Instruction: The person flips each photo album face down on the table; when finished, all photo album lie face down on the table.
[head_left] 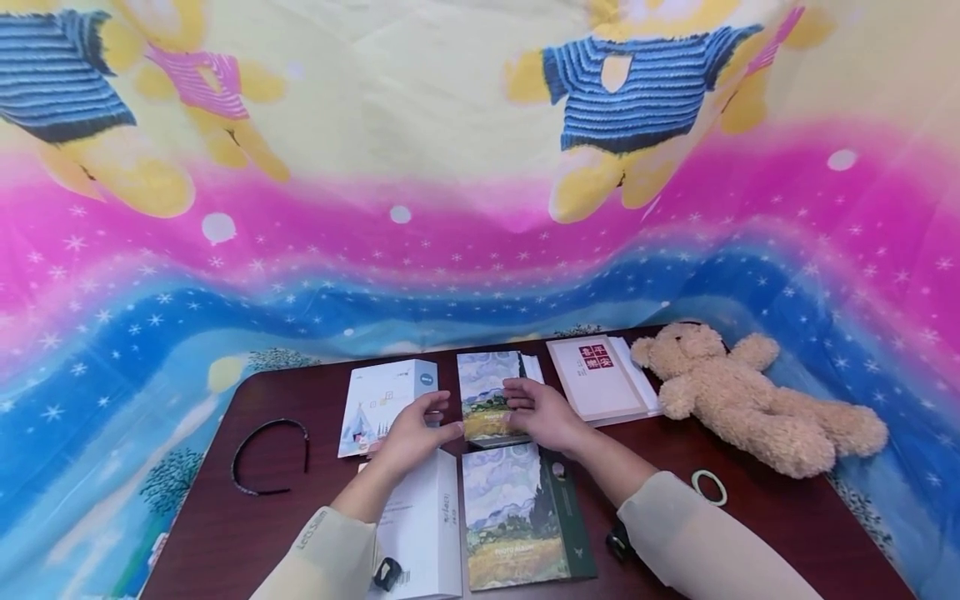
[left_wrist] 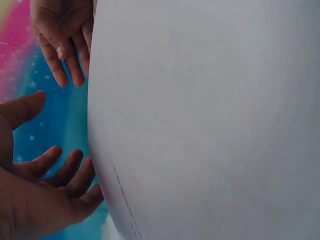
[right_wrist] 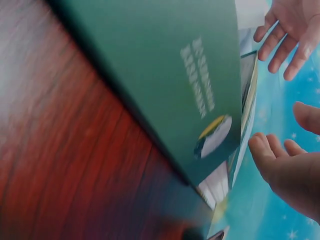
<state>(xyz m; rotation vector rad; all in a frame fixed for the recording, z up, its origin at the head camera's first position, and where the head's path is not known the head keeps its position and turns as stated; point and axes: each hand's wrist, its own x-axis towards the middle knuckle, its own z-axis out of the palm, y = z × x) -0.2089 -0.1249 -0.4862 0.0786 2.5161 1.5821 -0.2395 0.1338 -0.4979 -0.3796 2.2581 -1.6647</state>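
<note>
In the head view a photo album [head_left: 483,375] with a painted landscape cover lies between my two hands. My left hand [head_left: 411,437], fingers loosely bent, hovers left of it near a white album [head_left: 382,396] with a tent picture. On the other side my right hand [head_left: 553,417] is over the album's right edge; contact cannot be told. Nearer me lies a matching box [head_left: 510,508] with a green side [right_wrist: 200,90]. Beside it, below my left forearm, stands a white box [left_wrist: 200,110]. Both palms look empty in the wrist views.
A pale album [head_left: 600,379] with red characters lies at back right, next to a tan teddy bear [head_left: 750,392]. A pale green ring [head_left: 708,487] is at right, a black headband [head_left: 238,458] at left. Patterned cloth [head_left: 450,208] hangs behind the dark table [head_left: 300,550].
</note>
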